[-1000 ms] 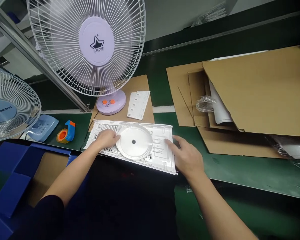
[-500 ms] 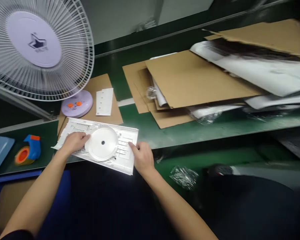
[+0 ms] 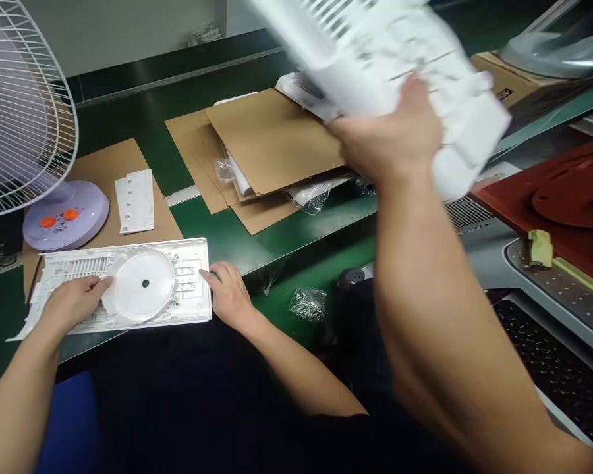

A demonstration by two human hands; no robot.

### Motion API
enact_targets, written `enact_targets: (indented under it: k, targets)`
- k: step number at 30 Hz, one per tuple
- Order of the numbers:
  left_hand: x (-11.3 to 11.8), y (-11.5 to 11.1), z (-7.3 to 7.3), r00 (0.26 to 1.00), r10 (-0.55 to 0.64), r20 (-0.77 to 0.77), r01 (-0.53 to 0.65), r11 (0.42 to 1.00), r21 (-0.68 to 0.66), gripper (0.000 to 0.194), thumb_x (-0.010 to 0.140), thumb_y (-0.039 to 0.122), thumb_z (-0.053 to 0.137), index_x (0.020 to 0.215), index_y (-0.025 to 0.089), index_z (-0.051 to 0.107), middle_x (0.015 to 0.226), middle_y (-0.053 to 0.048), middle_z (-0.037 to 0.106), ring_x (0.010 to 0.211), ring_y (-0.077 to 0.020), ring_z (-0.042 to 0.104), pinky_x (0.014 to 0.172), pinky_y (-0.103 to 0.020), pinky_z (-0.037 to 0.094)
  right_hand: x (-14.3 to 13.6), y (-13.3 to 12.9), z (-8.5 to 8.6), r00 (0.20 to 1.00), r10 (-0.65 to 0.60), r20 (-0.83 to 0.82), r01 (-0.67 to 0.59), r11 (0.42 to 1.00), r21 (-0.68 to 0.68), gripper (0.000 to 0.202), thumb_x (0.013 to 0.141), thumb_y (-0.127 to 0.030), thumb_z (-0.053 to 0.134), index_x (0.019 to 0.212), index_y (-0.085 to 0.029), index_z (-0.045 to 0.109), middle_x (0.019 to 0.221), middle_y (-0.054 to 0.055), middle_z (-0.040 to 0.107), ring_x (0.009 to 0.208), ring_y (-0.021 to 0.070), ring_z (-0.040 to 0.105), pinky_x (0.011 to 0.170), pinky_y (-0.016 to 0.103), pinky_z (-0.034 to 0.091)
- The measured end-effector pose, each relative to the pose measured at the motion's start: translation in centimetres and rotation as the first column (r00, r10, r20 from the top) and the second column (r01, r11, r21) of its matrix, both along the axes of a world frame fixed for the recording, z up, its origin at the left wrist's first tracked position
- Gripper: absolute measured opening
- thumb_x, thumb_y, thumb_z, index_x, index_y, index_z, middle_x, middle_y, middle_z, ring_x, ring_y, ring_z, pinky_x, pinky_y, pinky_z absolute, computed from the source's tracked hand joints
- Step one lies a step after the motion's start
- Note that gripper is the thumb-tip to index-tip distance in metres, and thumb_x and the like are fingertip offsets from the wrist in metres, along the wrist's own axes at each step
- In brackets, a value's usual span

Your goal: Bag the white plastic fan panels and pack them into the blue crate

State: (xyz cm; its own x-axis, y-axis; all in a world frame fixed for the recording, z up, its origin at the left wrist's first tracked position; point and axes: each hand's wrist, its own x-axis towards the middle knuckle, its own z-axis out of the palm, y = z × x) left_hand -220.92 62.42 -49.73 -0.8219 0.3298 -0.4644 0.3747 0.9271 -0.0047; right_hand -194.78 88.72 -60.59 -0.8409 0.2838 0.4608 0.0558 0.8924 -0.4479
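Head view, white panel (image 3: pixel 128 286) flat — long axis left-right

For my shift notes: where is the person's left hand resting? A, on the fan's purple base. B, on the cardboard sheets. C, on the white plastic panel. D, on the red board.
C: the left hand lies on the white plastic panel, beside its round disc.

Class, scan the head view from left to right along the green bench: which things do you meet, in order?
Purple fan base → white label sheet → white plastic panel → cardboard sheets → crumpled plastic wrap → red plate.
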Motion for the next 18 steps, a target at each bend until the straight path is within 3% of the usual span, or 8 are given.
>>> enact_targets:
  k: [4,7,9,11,13,15,18]
  targets:
    - [0.3,0.2,0.0,0.999,0.037,0.035,-0.037,0.999,0.005,0.056,0.103,0.07,0.04,0.073,0.026,0.058,0.072,0.001,0.07,0.089,-0.03,0.064,0.077,-0.033,0.041,0.2,0.5,-0.2,0.997,0.032,-0.075,-0.035,0.999,-0.034,0.043,0.1,-0.003,0.05,0.136,-0.015,0.072,0.128,0.016,0.067,0.13,0.0326,0.055,0.112,0.051,0.051]
    - [0.6,0.5,0.9,0.998,0.053,0.046,-0.051,0.998,-0.029,0.062,0.101,0.076,0.04,0.069,0.025,0.054,0.073,-0.003,0.071,0.085,-0.0316,0.065,0.074,-0.036,0.042,1.0,1.0,-0.2,0.985,0.004,-0.17,-0.018,0.997,-0.077,0.042,0.097,-0.003,0.054,0.133,-0.017,0.071,0.132,0.017,0.065,0.133,0.0349,0.056,0.116,0.06,0.05]
    - [1.0,0.7,2.3,0.997,0.075,0.01,-0.074,0.995,-0.061,0.068,0.098,0.084,0.039,0.068,0.025,0.056,0.079,-0.007,0.074,0.087,-0.0343,0.067,0.074,-0.039,0.043,2.0,1.6,-0.3,0.955,-0.083,-0.285,0.043,0.989,-0.144,0.04,0.096,-0.004,0.058,0.131,-0.021,0.07,0.133,0.015,0.063,0.131,0.0348,0.059,0.116,0.064,0.05]
    - [1.8,1.2,4.1,0.99,0.111,-0.083,-0.117,0.991,-0.068,0.071,0.095,0.089,0.039,0.069,0.025,0.059,0.082,-0.009,0.075,0.09,-0.0364,0.067,0.074,-0.04,0.043,3.3,2.5,-0.9,0.892,-0.239,-0.385,0.143,0.954,-0.262,0.038,0.099,-0.008,0.059,0.128,-0.028,0.071,0.132,0.01,0.062,0.124,0.0329,0.063,0.109,0.061,0.056]
    - [3.1,2.4,5.8,0.974,0.11,-0.198,-0.114,0.993,-0.009,0.07,0.096,0.088,0.039,0.072,0.026,0.061,0.081,-0.009,0.075,0.089,-0.0357,0.067,0.071,-0.039,0.043,4.6,3.8,-2.1,0.803,-0.408,-0.434,0.252,0.893,-0.373,0.031,0.102,-0.015,0.057,0.124,-0.032,0.072,0.129,0.008,0.06,0.119,0.0326,0.065,0.1,0.058,0.058]
    - [4.7,4.5,7.0,0.962,0.045,-0.269,-0.017,0.994,0.106,0.065,0.098,0.083,0.041,0.076,0.025,0.064,0.079,-0.007,0.074,0.084,-0.0322,0.067,0.069,-0.037,0.041,5.7,5.6,-4.3,0.691,-0.59,-0.417,0.396,0.792,-0.465,0.022,0.104,-0.023,0.055,0.118,-0.027,0.072,0.124,0.009,0.058,0.119,0.0334,0.065,0.099,0.058,0.055]
    - [7.3,9.2,7.2,0.94,-0.162,-0.3,0.244,0.933,0.263,0.06,0.101,0.075,0.045,0.077,0.024,0.064,0.076,-0.005,0.073,0.076,-0.026,0.066,0.067,-0.034,0.039,7.1,8.0,-8.6,0.514,-0.82,-0.253,0.612,0.557,-0.561,0.029,0.104,-0.031,0.046,0.109,-0.014,0.07,0.115,0.012,0.057,0.121,0.0329,0.064,0.101,0.054,0.05]
